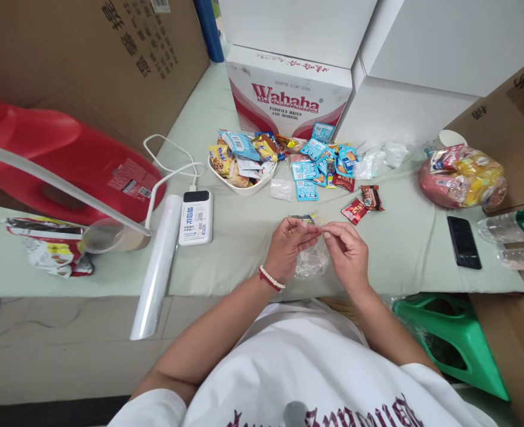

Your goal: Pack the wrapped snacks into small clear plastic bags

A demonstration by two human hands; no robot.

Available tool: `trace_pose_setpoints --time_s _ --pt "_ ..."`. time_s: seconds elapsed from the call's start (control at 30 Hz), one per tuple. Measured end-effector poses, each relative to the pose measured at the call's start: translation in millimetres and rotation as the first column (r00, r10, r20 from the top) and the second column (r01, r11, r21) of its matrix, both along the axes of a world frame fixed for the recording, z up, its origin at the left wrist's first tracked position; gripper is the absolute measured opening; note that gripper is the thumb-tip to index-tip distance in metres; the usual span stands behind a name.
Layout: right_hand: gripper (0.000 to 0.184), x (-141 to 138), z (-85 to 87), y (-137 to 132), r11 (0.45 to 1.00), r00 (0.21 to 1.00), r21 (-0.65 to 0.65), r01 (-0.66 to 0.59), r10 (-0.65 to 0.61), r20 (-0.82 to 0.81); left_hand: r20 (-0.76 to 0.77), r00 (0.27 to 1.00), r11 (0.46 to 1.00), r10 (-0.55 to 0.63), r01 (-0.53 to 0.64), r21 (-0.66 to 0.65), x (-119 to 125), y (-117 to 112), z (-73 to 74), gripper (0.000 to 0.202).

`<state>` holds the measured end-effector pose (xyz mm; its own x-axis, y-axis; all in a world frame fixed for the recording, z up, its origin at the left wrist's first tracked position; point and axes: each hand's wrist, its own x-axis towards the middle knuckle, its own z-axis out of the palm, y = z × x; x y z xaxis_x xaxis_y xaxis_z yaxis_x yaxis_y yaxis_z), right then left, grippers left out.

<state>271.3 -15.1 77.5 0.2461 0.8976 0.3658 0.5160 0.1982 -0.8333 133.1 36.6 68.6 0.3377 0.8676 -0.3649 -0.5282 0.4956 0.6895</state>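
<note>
My left hand (291, 246), with a white beaded bracelet and a red band at the wrist, is closed in a pinch above the near part of the table. My right hand (347, 252) pinches too, its fingertips meeting those of the left. What lies between the fingertips is too small to make out. Just below and between the hands is a crumpled clear plastic bag (311, 262); whether the fingers hold its edge is unclear. A yellow and blue wrapper (305, 218) lies behind the left fingers, partly hidden. Beyond sit several blue snack packets (305, 170).
A white bowl (244, 191) of wrapped snacks stands before a Wahaba-style water carton (288, 95). Red and brown packets (355, 210) lie right of it. Left are a power bank (196, 217), a plastic film roll (157, 267) and a red jug (66, 154); right, a phone (463, 242) and a filled bag (461, 178).
</note>
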Motion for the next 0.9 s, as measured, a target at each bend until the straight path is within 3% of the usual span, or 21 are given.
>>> trace_pose_setpoints --time_s 0.27,0.53,0.67,0.9 --pt "0.023 -9.6 -4.9 -8.4 0.996 0.977 0.020 -0.086 0.081 0.197 -0.071 0.997 1.000 0.019 -0.019 0.005 -2.1 0.2 -3.0 0.044" --pt "0.018 -0.6 11.0 -12.1 0.998 0.995 -0.020 -0.058 0.059 0.080 -0.098 0.995 0.998 0.009 -0.003 0.065 -13.8 -2.9 9.0 0.040" --pt "0.013 -0.5 19.4 -3.1 0.999 0.998 0.040 0.033 -0.035 0.049 -0.150 0.988 0.987 0.032 -0.008 0.163 -12.4 -8.2 12.9 0.040" --pt "0.015 -7.9 24.1 17.8 0.996 0.989 -0.064 -0.055 0.045 -0.140 -0.289 0.940 0.917 0.180 -0.053 0.396 -14.8 -10.8 19.8 0.023"
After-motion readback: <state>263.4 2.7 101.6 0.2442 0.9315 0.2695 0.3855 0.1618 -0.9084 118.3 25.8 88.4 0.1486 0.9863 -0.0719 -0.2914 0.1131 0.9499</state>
